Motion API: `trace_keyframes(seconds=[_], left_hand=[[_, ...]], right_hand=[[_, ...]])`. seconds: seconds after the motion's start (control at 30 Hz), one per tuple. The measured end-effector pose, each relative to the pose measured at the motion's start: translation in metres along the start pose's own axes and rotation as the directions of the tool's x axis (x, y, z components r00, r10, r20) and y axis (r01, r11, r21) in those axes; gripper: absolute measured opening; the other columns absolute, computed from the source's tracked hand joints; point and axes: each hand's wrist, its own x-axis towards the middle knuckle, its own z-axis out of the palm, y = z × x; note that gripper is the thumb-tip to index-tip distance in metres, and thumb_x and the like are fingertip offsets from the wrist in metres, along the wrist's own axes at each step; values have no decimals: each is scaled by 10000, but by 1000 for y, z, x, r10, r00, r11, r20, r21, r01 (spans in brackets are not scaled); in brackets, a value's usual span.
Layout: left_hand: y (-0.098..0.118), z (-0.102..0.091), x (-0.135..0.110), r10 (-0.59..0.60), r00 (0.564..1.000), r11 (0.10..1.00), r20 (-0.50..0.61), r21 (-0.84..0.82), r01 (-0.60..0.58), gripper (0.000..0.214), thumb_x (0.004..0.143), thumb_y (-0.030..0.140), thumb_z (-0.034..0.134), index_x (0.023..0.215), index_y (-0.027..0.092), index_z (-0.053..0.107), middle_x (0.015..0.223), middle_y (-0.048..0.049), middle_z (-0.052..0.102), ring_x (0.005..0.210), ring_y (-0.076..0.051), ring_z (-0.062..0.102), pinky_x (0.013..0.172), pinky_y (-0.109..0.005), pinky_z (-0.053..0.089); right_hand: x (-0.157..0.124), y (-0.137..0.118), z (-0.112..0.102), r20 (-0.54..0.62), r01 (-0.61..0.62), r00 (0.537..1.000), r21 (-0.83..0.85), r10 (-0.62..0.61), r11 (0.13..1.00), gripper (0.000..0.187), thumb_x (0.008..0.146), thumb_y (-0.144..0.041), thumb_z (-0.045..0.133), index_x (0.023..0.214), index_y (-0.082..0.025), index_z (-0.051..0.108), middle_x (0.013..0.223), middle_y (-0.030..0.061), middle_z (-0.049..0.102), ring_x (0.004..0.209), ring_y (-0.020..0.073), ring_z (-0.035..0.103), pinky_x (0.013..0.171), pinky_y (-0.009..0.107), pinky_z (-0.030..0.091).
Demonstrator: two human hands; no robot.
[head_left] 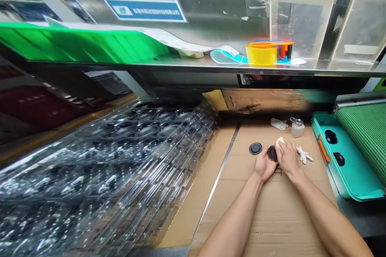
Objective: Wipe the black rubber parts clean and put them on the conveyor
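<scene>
My left hand [263,167] holds a round black plastic part [272,153] over the cardboard. Pressed against that part's right side is my right hand [288,160], its fingers closed on a white cloth [280,141] that pokes out above them. A second part, a dark oval one with a raised rim [255,148], lies just left of my hands. Behind them stands a small white bottle [297,128] with a metal top and its lid flipped up. A crumpled white wipe [279,123] lies beside the bottle, and a white glove or cloth [304,155] is right of my right hand.
Stacked clear plastic trays [141,160] with dark parts fill the left. At right, a teal bin [358,176] with an orange handle holds two black parts, beside a green conveyor belt [366,128]. A metal shelf [193,68] overhead carries yellow tape [261,54] and a green bin [90,44].
</scene>
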Motion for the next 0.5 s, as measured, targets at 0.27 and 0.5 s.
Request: trace_keyframes(seconds=[0.27,0.5], left_hand=[[4,10,-1,-22,999,1000,-42,-13,21,376,1022,333,400,1244,127,623,1310,-153,664,1280,-264,598,1141,-448,427],[8,9,-4,29,996,998,-84,58,-24,411,1021,361,397,1286,130,611,1406,-158,607,1300,-281,582,1140,-479,428]], right_hand=[[-3,11,-17,43,-152,988,195,147,969,506,840,-386,704,1271,-170,551,1192,140,595,1114,287,566,951,412,473],[2,20,-39,292,-150,955,314,56,938,574,743,-402,799,1258,-221,623,1169,79,705,1078,269,636,932,392,486]])
